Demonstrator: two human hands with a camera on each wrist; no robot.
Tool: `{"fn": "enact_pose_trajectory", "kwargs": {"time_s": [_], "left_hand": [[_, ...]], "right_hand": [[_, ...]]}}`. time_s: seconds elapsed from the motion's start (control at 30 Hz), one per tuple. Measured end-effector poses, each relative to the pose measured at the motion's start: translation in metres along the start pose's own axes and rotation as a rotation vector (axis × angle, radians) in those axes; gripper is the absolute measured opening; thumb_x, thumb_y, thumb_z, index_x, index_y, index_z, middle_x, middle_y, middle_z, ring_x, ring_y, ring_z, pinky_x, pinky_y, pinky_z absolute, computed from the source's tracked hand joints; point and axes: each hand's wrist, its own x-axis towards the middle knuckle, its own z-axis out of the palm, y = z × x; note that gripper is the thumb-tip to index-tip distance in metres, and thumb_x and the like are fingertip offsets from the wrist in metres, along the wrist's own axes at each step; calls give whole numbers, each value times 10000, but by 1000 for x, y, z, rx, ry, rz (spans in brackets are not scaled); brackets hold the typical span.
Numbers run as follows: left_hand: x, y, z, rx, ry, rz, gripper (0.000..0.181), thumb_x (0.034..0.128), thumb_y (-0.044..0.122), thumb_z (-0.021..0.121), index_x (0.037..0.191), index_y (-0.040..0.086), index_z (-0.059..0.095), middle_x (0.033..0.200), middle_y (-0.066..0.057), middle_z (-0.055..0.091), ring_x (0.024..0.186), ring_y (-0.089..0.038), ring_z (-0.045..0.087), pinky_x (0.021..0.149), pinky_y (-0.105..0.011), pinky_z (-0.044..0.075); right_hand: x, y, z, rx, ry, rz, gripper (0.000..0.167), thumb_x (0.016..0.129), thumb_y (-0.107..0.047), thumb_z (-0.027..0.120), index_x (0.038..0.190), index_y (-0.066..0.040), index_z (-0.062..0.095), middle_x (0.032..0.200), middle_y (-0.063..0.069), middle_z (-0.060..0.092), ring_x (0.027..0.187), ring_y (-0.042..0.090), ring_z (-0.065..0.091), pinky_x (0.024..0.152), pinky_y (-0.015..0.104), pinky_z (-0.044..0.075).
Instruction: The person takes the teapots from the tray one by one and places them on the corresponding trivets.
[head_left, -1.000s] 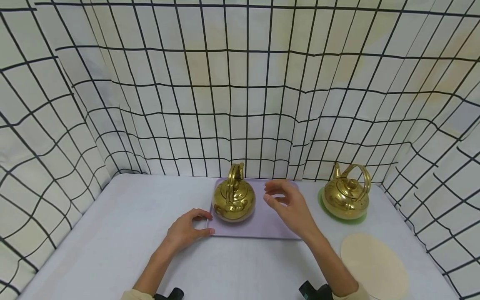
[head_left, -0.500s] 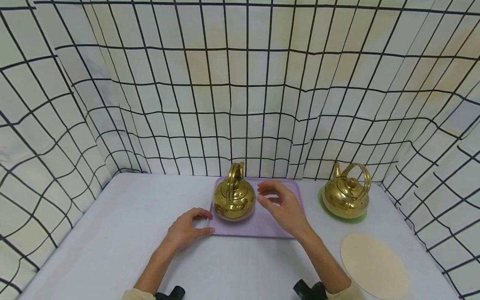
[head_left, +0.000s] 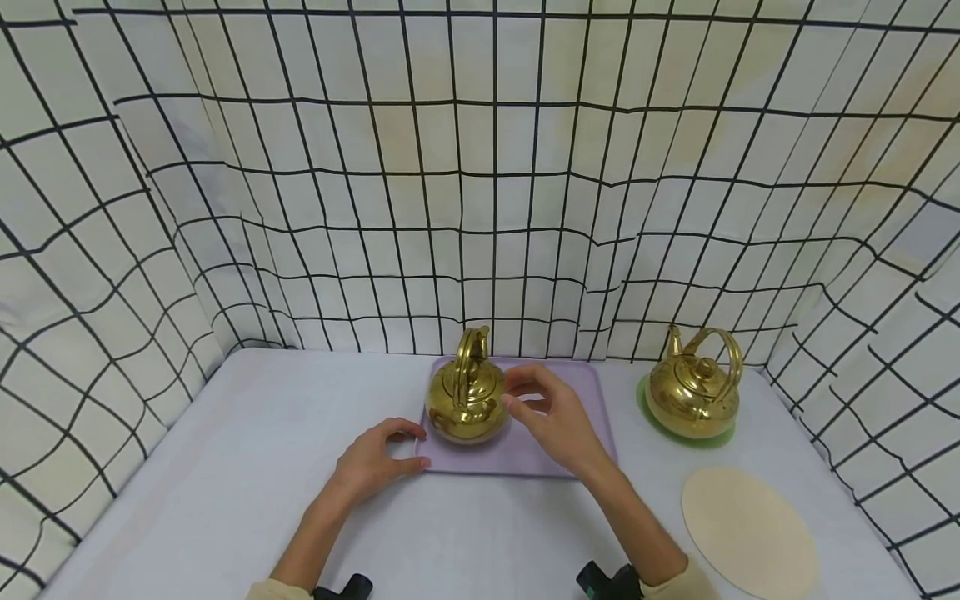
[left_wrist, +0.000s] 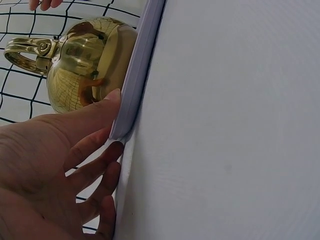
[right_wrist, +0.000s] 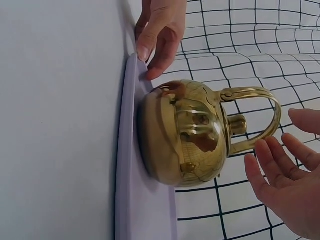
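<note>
A rounded, polished brass-coloured metal teapot (head_left: 467, 408) sits upright just to the left of the fingers of the right hand (head_left: 551, 421) and beyond those of the left hand (head_left: 372, 458). Its squat, mirror-smooth body throws back warped reflections, and a slim arched handle (right_wrist: 276, 112) rises over a knobbed lid. The right hand's fingers are parted and gently curved, thumb well clear of the others; they hold nothing, and whether a fingertip touches the teapot cannot be told.

Under the teapot lies a flat lavender tray (head_left: 510, 461), rectangular, with rounded corners and a low raised rim. The left hand's fingers grip its near left corner, thumb on one edge and forefinger on the other, with the remaining fingers loosely bent below the rim.

Farther right of the right fingers, a second shiny brass-coloured teapot (head_left: 692, 400) stands on a thin green disc (head_left: 654, 423). Nearer the person on that side lies a matt cream oval sheet (head_left: 750, 533). A smooth white bench (head_left: 225, 500) spreads around both hands; beyond the fingers rises pale, rippled cloth (head_left: 476, 196) patterned with a black grid.
</note>
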Motion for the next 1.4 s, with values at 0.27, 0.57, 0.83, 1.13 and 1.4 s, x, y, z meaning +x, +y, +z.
{"fn": "enact_pose_trajectory", "kwargs": {"time_s": [0.27, 0.57, 0.83, 1.13, 1.4], "left_hand": [[0, -1, 1, 12, 4, 3, 397, 807, 263, 894, 1166, 210, 732, 1316, -135, 709, 1296, -397, 621, 1086, -625, 457], [0, -1, 1, 7, 7, 7, 406, 797, 270, 902, 1161, 207, 734, 1314, -141, 708, 1290, -400, 622, 1083, -626, 458], [0, -1, 0, 8, 5, 3, 403, 798, 276, 903, 1159, 213, 735, 1318, -134, 706, 1294, -390, 621, 1082, -624, 458], [0, -1, 0, 4, 8, -6, 413, 793, 281, 906, 1163, 215, 735, 1311, -132, 707, 1285, -377, 626, 1073, -614, 465], [1, -1, 0, 8, 7, -6, 413, 790, 289, 909, 1158, 221, 735, 1315, -134, 708, 1295, -382, 623, 1081, -611, 462]], "right_hand": [[1, 3, 8, -2, 0, -2, 337, 969, -87, 714, 1281, 11, 633, 1227, 209, 691, 1129, 242, 673, 983, 378, 583], [5, 6, 18, 25, -20, -8, 346, 963, -67, 719, 1289, 14, 633, 1214, 210, 690, 1121, 262, 671, 981, 382, 592], [8, 4, 26, 37, -8, 14, 337, 957, -71, 725, 1279, -7, 648, 1194, 170, 706, 1088, 211, 666, 944, 285, 580], [11, 4, 32, 53, -19, 36, 336, 958, -78, 726, 1281, -20, 651, 1191, 184, 711, 1090, 243, 668, 892, 230, 550], [12, 4, 37, 42, -39, 37, 343, 972, -99, 717, 1302, -44, 640, 1225, 165, 701, 1137, 273, 671, 953, 295, 567]]}}
